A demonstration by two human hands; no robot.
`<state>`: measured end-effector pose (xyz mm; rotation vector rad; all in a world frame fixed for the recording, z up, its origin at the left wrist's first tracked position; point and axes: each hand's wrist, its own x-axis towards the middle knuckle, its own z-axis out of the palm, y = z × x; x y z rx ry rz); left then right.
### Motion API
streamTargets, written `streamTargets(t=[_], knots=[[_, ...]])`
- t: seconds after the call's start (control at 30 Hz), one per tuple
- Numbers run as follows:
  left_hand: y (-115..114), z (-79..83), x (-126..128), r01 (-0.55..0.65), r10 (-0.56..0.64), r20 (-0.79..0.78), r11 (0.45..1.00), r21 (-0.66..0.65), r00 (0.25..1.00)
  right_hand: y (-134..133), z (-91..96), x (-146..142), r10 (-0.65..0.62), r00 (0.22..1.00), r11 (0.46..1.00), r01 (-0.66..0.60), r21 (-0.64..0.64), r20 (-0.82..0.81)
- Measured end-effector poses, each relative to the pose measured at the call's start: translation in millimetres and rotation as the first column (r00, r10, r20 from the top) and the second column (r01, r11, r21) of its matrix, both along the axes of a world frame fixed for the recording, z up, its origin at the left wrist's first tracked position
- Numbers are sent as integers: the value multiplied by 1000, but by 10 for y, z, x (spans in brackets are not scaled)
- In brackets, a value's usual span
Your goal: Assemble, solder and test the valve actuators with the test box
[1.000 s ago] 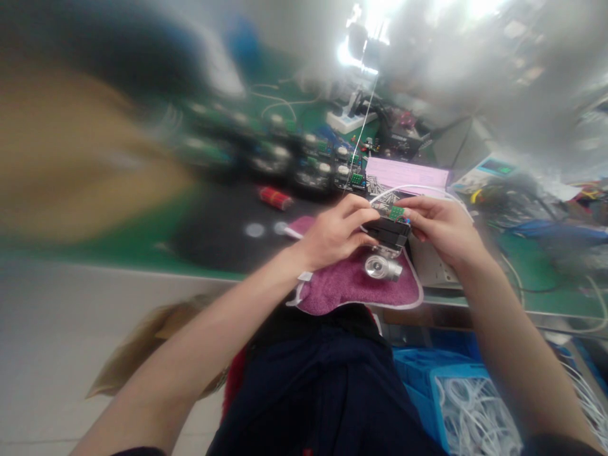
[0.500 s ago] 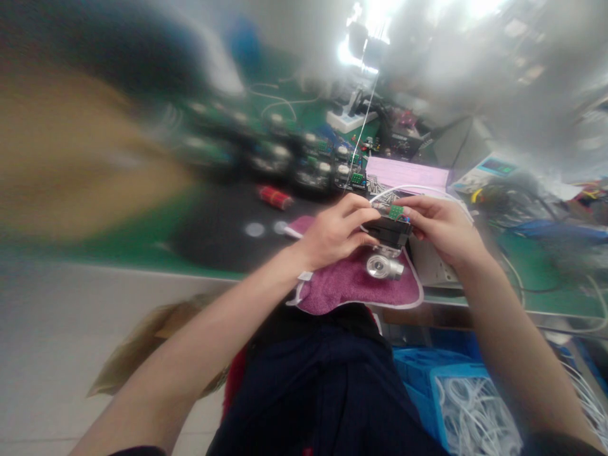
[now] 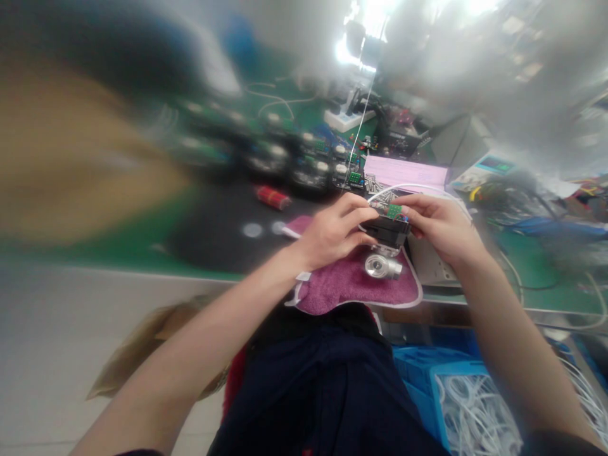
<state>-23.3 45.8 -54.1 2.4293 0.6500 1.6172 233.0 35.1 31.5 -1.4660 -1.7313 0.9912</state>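
Observation:
My left hand point(image 3: 330, 233) grips the left side of a small black motor unit point(image 3: 388, 232) with a silver round end point(image 3: 380, 266), held just above a pink towel point(image 3: 346, 285). My right hand point(image 3: 439, 228) pinches at the green connector point(image 3: 395, 211) on top of the unit. A white cable point(image 3: 418, 188) arcs from the unit's top over to the right, behind my right hand.
A row of similar black units with green boards point(image 3: 304, 164) lies behind on the green bench point(image 3: 142, 234), with a red part point(image 3: 272, 197), a pink sheet point(image 3: 403, 172) and a black mat point(image 3: 223, 221). A blue crate of white cables point(image 3: 475, 411) sits below right.
The view has shifted very slightly; both hands stay on the black unit in almost the same place.

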Motion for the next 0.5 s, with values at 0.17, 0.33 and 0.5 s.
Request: streamTargets(t=[0.17,0.33,0.5], knots=[[0,8,-1,0,0,0,1000,0,1000,2,2,-9,4,1000,1000,-4,-7,-8],[0,18,-1,-3,3,3,1000,16,1000,9,1,-9,15,1000,1000,-15,-14,-20],[-1,14,-2,-12,12,-5,1000,25,1000,0,16,-10,21,1000,1000,-22,-17,-14]])
